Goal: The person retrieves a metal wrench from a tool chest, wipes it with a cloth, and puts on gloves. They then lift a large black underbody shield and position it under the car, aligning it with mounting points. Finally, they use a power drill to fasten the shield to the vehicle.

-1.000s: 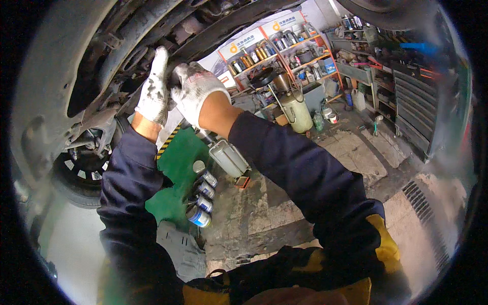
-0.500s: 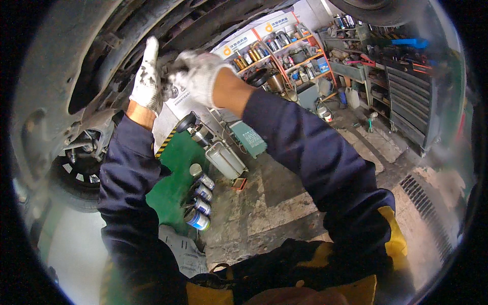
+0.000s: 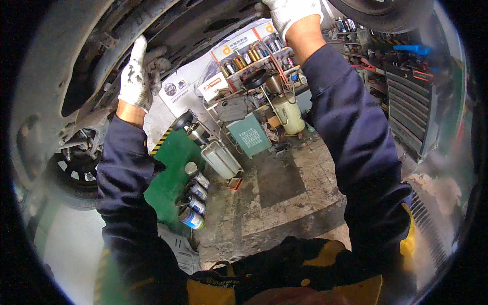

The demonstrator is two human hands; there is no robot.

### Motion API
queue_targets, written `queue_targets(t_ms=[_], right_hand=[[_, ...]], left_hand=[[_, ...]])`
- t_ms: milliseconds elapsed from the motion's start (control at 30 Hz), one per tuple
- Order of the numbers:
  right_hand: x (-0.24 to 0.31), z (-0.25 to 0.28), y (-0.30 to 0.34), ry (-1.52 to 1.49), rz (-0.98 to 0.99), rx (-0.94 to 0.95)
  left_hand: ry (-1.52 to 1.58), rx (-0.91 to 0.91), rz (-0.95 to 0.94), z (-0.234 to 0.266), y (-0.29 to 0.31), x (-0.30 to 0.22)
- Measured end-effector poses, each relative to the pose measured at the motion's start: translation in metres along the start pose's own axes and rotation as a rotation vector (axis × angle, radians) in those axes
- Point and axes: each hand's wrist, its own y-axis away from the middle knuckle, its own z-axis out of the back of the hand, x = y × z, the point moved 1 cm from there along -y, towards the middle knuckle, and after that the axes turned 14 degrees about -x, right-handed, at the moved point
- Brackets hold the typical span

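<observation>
The dark underside of a raised vehicle [image 3: 203, 28] spans the top of the view. My left hand [image 3: 134, 81], in a white glove with black grease stains, is raised against it at the left. Its thumb points up, apart from the soiled fingers, which rest by the dark underbody parts; I see nothing held in it. At the top edge is my right hand [image 3: 297, 12], also in a white glove, close to the underbody further right. The frame's edge cuts it off, so most of its fingers are hidden.
A wheel [image 3: 76, 175] hangs at the left, another tyre [image 3: 386, 12] at the top right. Below stand a wheeled oil drainer [image 3: 221, 157], a second, pale-green drainer [image 3: 288, 114], a green box [image 3: 249, 136] and several cans [image 3: 192, 218]. A grey tool cabinet [image 3: 409, 112] stands right.
My right hand has moved away from beside the left one, up and to the right, to the top edge. My left hand has shifted slightly left and stays raised at the underbody.
</observation>
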Motion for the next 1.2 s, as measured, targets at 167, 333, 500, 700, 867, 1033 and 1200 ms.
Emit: queue_targets(t_ms=[167, 333, 500, 700, 867, 1033, 1200], right_hand=[[-0.006, 0.001, 0.002, -0.03, -0.005, -0.012], [-0.011, -0.003, 0.004, 0.15, 0.073, 0.023], [-0.013, -0.005, 0.001, 0.316, 0.371, 0.02], [-0.011, 0.0, 0.004, 0.984, 0.775, -0.175], [-0.006, -0.003, -0.002, 1.052, 0.963, -0.169], [-0.011, -0.018, -0.004, 0.156, 0.296, -0.078], [-0.011, -0.034, 0.009, -0.235, 0.057, -0.106]], left_hand=[[-0.049, 0.026, -0.084, 0.001, -0.003, 0.007], [-0.054, 0.032, -0.085, 0.001, -0.006, 0.008], [-0.079, 0.009, -0.094, 0.001, -0.004, 0.008], [-0.05, 0.031, -0.096, 0.003, -0.006, 0.007], [-0.052, 0.042, -0.105, 0.003, -0.004, 0.006], [-0.069, 0.019, -0.122, 0.001, -0.001, 0.005], [-0.074, -0.009, -0.124, 0.002, 0.0, 0.006]])
